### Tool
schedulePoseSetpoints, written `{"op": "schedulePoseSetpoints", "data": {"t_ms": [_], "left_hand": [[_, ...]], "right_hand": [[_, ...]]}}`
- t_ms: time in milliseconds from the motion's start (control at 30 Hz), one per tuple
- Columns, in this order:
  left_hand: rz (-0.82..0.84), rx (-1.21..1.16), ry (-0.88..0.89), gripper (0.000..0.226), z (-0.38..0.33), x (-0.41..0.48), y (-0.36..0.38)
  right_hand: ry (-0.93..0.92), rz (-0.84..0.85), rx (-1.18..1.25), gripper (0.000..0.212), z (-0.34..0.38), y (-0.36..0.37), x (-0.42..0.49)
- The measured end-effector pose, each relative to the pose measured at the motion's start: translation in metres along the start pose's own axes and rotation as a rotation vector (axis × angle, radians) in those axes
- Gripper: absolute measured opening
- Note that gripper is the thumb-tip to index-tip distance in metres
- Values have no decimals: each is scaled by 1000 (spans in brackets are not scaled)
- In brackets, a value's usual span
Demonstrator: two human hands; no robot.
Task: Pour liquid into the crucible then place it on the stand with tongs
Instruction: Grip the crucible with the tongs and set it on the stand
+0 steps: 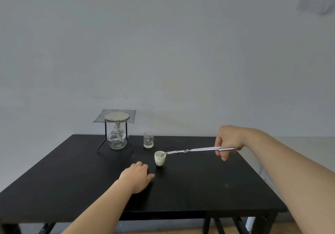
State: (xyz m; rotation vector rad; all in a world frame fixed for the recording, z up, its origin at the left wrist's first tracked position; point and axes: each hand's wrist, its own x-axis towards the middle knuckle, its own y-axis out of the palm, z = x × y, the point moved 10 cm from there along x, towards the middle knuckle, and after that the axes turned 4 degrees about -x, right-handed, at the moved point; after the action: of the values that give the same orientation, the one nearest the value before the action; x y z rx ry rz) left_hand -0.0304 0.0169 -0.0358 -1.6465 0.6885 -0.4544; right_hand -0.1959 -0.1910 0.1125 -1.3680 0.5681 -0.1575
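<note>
Head view. The tongs (pixel 201 150) lie almost level above the table (pixel 199 188), long axis running from the right hand (pixel 229 140) leftward and slightly downward. The tips point left, toward the crucible (pixel 160 158), and meet its rim on the side nearest the right hand; one tip appears to sit inside the cup. Whether the tips pinch the wall cannot be told. The right hand is closed around the tong handles, held above the table surface.

The crucible, a small white cup, stands upright with its mouth up, between the two hands, just beyond and to the right of the left hand (pixel 137 176). Its contents cannot be made out. The left hand rests palm down on the table, fingers loosely spread, holding nothing.

Beyond the left hand stands the stand (pixel 116 125), a tripod carrying a wire gauze (pixel 131 115) with a round pale pad at its centre. Beneath the gauze sits a glass spirit burner (pixel 117 140). Between stand and crucible, further from the hands, stands an upright glass beaker (pixel 148 139) with a shallow layer of pale liquid at the bottom. The beaker stands near the straight line from crucible to stand.
</note>
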Motion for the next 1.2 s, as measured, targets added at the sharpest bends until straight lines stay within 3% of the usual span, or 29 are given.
{"op": "schedulePoseSetpoints", "data": {"t_ms": [1200], "left_hand": [[5, 6, -65, 46, 66, 33, -16]], "right_hand": [[-41, -45, -27, 13, 41, -82, 32]]}}
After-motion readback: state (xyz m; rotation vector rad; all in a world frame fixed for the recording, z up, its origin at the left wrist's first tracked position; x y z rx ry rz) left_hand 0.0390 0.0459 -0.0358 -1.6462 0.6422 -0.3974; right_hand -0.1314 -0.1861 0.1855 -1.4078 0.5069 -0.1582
